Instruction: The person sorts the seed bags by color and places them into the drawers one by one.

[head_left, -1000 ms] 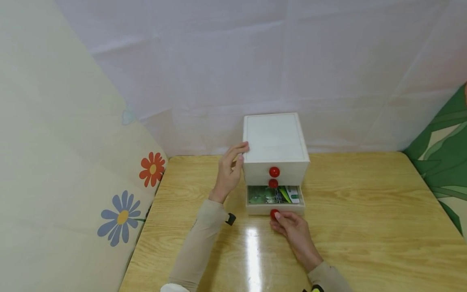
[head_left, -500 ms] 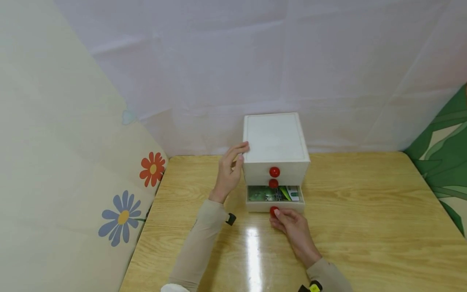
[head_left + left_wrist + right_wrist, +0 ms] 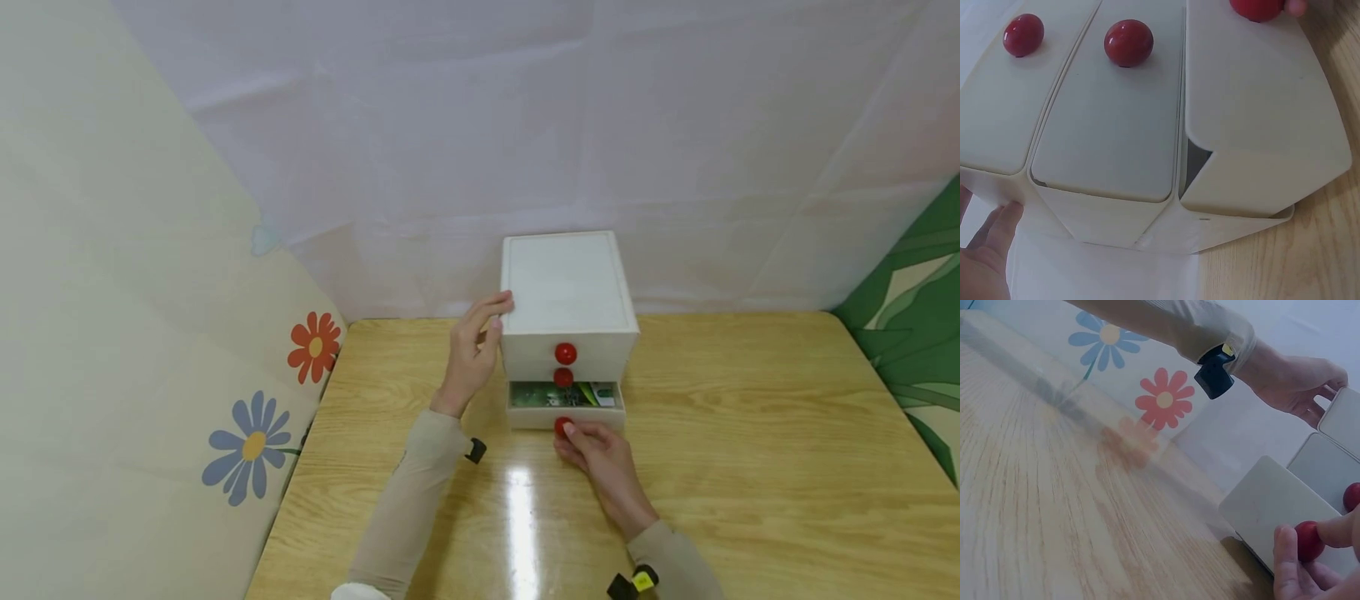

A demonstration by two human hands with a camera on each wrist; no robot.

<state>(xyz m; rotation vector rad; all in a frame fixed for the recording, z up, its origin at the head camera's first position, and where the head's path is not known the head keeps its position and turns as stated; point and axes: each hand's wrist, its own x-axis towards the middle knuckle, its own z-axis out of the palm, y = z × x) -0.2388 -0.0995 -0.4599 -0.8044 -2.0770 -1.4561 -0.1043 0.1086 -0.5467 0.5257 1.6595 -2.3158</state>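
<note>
A small white cabinet (image 3: 566, 283) with three drawers and round red knobs stands at the back of the table. Its bottom drawer (image 3: 528, 418) is partly pulled out, and flat green printed items (image 3: 551, 394) show inside. My right hand (image 3: 607, 467) pinches the bottom drawer's red knob (image 3: 1310, 541) between thumb and fingers. At the cabinet's upper left edge, my left hand (image 3: 471, 354) rests with fairly straight fingers, the tips just over the top. In the left wrist view the upper two drawers (image 3: 1110, 119) sit flush in the frame.
The wood-grain table (image 3: 750, 467) extends to both sides and in front of the cabinet. Close behind hangs a pale cloth backdrop (image 3: 420, 167). A flower-printed panel (image 3: 150, 333) borders the left side, and a green leaf print (image 3: 922, 317) the right.
The bottom drawer has slid partway back into the cabinet, with my right hand moving along on its knob. Less of the green items shows. My left hand has stayed put.
</note>
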